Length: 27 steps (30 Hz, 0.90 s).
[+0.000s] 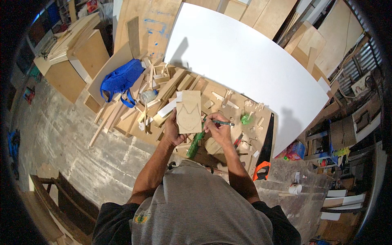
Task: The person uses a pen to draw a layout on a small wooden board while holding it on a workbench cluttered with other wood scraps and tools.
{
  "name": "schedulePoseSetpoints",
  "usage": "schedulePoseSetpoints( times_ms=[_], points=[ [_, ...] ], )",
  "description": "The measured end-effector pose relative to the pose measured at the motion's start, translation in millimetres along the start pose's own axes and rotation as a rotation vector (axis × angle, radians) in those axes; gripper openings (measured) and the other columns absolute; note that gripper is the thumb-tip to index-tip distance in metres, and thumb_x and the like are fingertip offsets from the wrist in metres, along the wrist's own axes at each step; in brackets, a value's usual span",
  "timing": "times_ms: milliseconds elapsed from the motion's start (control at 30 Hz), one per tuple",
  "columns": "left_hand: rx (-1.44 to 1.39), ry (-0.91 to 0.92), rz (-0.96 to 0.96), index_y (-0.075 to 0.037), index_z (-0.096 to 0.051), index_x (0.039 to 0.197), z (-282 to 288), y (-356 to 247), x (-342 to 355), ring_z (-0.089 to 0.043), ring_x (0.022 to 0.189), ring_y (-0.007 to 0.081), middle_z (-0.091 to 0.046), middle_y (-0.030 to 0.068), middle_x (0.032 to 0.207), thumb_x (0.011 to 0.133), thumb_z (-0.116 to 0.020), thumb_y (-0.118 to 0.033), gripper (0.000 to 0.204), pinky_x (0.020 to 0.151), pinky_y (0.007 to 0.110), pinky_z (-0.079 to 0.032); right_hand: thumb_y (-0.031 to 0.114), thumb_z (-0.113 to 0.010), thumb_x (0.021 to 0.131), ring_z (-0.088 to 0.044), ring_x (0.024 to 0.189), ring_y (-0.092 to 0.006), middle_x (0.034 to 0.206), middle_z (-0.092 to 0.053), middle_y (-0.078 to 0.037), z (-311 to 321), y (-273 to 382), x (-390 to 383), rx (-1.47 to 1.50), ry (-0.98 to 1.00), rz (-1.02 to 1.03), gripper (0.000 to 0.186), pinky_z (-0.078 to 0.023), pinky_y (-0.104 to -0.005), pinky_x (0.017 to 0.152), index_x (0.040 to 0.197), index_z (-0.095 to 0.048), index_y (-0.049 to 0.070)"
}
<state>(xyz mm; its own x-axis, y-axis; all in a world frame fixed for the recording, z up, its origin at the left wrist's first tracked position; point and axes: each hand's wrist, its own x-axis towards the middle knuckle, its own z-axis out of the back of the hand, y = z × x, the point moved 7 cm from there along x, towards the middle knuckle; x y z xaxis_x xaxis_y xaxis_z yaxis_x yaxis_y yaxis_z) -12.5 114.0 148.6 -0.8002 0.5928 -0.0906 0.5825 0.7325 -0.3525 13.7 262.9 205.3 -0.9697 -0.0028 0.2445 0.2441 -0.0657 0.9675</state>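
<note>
My left hand (173, 130) grips a small rectangular wooden board (189, 98) by its lower left edge and holds it up over the workbench. Drawn on the board's face is a cat-like head outline with two pointed ears. In my right hand (218, 130) is a dark green pencil (219, 121), pinched between the fingers, its tip close to the board's right edge. Whether the tip touches the wood I cannot tell. Below the board, between my hands, lies a green bottle (195, 145). A handsaw (265, 151) with an orange and black handle rests to the right.
A blue bag (121, 77) sits on piled wood strips (159, 94) at the left. Behind the bench leans a large white panel (241, 57). Small offcuts and a green transparent object (246, 119) lie right of my hands. Stacked boards (73, 53) stand far left.
</note>
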Motion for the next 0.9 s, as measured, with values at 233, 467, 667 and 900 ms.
schedulePoseSetpoints(
  times_ms=[233,467,667,900],
  points=[
    [-0.117,-0.072,-0.008,-0.004,-0.048,0.134,-5,0,0,-0.071,0.085,0.0325,-0.067,0.0218,0.107,0.098,-0.033,-0.056,0.066,0.062,0.035,-0.061,0.002,-0.058,0.093,-0.063,0.066,-0.0118,0.082,-0.065,-0.010,-2,-6,0,0.032,-0.061,-0.033,0.008,-0.055,-0.0258,0.057,0.098,-0.057,-0.004],
    [-0.057,-0.029,-0.004,-0.001,-0.047,0.133,8,2,2,-0.070,0.090,0.0344,-0.065,0.0250,0.110,0.098,-0.032,-0.057,0.068,0.072,0.038,-0.061,0.003,-0.059,0.094,-0.064,0.068,-0.0121,0.084,-0.066,-0.012,-4,-9,0,0.037,-0.077,-0.069,0.011,-0.056,-0.0255,0.057,0.102,-0.057,-0.005],
    [-0.152,0.031,-0.019,0.000,-0.044,0.135,-6,-2,-5,-0.067,0.097,0.0387,-0.062,0.0276,0.116,0.099,-0.032,-0.055,0.067,0.081,0.043,-0.059,0.004,-0.059,0.094,-0.064,0.067,-0.0118,0.082,-0.066,-0.011,-7,-8,2,0.049,-0.068,-0.044,0.012,-0.055,-0.0253,0.056,0.103,-0.057,-0.005],
    [-0.153,-0.002,-0.032,-0.001,-0.045,0.135,4,-2,-2,-0.067,0.099,0.0380,-0.061,0.0249,0.119,0.098,-0.035,-0.055,0.066,0.086,0.044,-0.058,0.004,-0.059,0.094,-0.063,0.065,-0.0111,0.080,-0.065,-0.010,-9,-6,3,0.038,-0.075,-0.043,0.016,-0.055,-0.0252,0.054,0.106,-0.057,-0.005]
  ],
)
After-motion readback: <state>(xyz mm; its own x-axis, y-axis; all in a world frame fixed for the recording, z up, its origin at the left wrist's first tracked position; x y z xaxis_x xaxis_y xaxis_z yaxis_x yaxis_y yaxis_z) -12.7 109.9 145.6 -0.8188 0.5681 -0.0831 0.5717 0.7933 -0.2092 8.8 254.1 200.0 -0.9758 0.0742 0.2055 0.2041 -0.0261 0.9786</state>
